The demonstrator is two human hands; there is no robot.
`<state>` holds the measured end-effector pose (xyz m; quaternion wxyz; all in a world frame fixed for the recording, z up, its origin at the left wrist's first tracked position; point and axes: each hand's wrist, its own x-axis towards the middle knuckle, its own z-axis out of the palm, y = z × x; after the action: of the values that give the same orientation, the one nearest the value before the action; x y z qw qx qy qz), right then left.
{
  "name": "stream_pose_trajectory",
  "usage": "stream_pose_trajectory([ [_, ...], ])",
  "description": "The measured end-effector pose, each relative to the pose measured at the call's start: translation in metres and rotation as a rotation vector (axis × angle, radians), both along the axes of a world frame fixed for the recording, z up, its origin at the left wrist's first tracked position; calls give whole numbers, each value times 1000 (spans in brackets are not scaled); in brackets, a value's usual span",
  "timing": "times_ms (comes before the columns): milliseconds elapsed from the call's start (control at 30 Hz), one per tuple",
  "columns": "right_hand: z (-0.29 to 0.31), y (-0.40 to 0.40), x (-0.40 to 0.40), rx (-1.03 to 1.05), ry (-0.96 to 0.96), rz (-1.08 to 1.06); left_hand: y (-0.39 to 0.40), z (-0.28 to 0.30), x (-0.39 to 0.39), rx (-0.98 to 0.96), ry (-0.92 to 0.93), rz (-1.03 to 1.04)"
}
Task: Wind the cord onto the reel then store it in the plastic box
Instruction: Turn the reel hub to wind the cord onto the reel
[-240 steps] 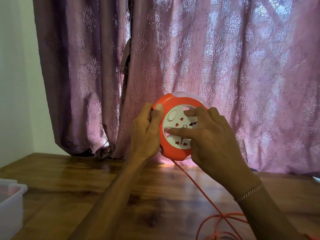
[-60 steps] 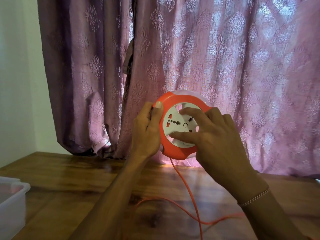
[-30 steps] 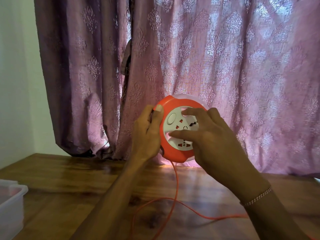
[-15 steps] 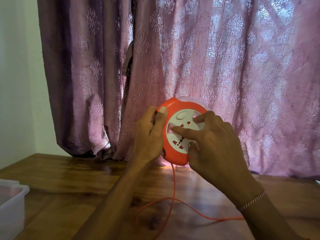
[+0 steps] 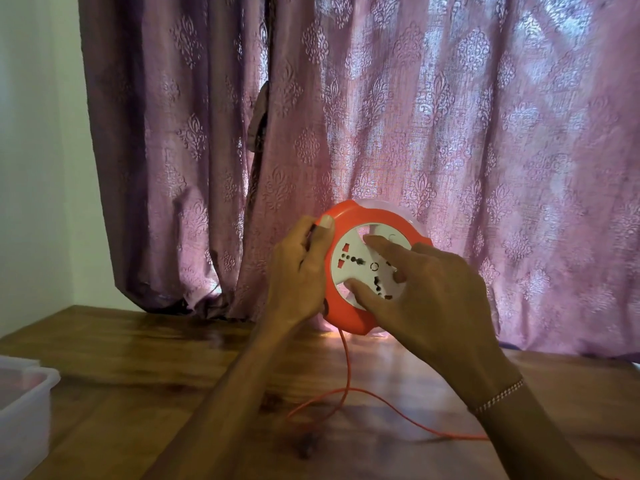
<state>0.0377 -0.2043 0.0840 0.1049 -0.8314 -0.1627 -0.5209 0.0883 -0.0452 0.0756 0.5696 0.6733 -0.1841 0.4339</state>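
Note:
An orange reel with a white socket face is held upright above the wooden table. My left hand grips its left rim, thumb on the front edge. My right hand lies over the white face, with its thumb and a fingertip set in the face's recesses. A thin orange cord hangs from the reel's underside, loops on the table and runs off under my right forearm. The plastic box stands at the left edge, partly cut off.
A purple patterned curtain hangs close behind the reel and reaches down to the table's far edge. A pale wall fills the left side.
The white face has turned under my right hand. The cord on the table has grown shorter and its loop has shifted toward the middle. My left hand keeps its grip.

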Motion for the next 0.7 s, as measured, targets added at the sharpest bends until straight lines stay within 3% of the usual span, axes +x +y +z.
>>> stream_pose_trajectory([
  [133,3,-7,4,-73,-92,117,0,1,1,-51,-11,-44],
  [267,6,-12,4,-271,-109,263,1,1,-1,-55,-9,-52],
  [700,7,-11,1,-434,-81,21,1,1,0,68,-19,50],
])
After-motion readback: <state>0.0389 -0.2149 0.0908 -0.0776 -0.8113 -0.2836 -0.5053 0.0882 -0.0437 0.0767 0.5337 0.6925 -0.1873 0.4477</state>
